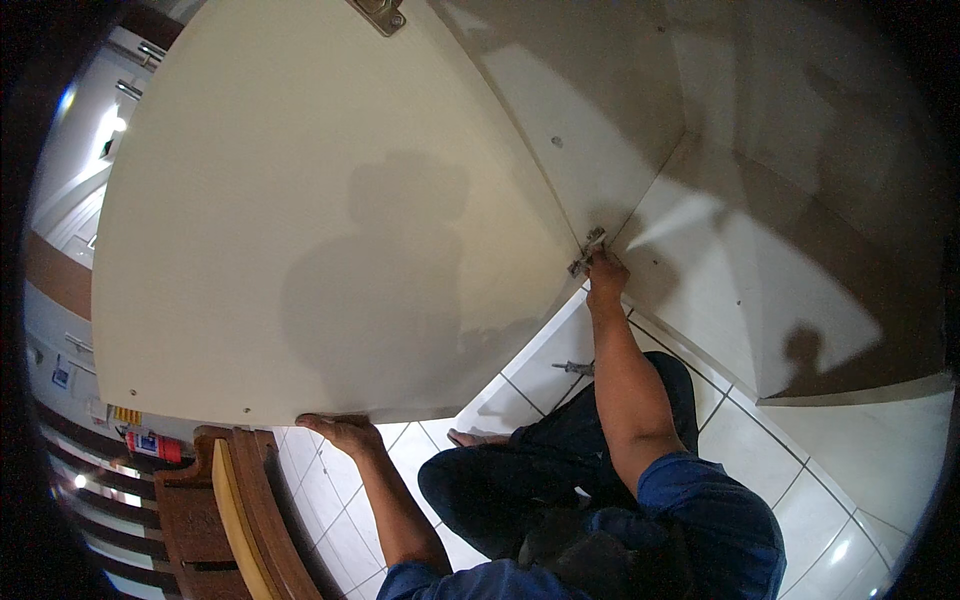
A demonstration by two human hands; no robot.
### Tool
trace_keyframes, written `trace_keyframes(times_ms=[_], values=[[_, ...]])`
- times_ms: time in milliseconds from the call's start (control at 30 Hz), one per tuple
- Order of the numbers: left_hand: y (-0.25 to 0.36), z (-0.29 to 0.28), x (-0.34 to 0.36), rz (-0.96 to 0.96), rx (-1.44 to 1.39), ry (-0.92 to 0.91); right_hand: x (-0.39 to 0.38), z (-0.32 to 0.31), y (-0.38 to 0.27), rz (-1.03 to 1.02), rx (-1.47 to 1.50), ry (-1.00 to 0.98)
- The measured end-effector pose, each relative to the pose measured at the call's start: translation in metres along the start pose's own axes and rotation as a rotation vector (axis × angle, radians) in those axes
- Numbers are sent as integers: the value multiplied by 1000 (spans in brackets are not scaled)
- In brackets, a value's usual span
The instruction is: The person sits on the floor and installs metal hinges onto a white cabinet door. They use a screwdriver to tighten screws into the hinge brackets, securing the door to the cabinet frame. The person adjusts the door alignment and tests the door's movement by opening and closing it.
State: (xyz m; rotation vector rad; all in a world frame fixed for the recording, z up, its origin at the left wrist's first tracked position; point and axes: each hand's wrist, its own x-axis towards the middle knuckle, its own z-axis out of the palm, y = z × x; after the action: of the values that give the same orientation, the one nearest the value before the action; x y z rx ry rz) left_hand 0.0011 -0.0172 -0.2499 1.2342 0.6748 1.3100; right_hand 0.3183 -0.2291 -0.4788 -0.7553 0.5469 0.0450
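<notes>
Nearest, the left hand (348, 435) bears on the lower edge of a large, flat, cream-coloured door panel (240, 210), fingers laid along it; its thumb is not visible, so whether it grips or merely steadies cannot be told; the panel stands beside the front edge of a white, box-shaped cabinet (610, 150), above white floor tiles (340, 490); judged by its breadth, it should prove heavy, stiff and smooth, its corners liable to chip; the soundest hold appears to be low, beneath that edge, well out from the hinge side; farther off, the right hand (607, 273), fingers bent in, has hold of a small silver metal hinge (597, 236) at the cabinet's lower corner; being rigid, this should suit a fingertip pinch; farthest, a silver metal fitting (382, 16) sits high on the panel.
</notes>
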Motion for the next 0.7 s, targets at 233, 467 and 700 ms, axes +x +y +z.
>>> trace_keyframes(times_ms=[233, 467, 700], values=[[2, -2, -1, -13, -27, -36, 38, -15, 46, -295, -144, -137], [-1, 6, -5, -41, -63, -74, 104, -41, 93, -540, -416, -97], [3, -8, -10, -2, -36, -79, 23, -2, 36, -78, 42, -43]])
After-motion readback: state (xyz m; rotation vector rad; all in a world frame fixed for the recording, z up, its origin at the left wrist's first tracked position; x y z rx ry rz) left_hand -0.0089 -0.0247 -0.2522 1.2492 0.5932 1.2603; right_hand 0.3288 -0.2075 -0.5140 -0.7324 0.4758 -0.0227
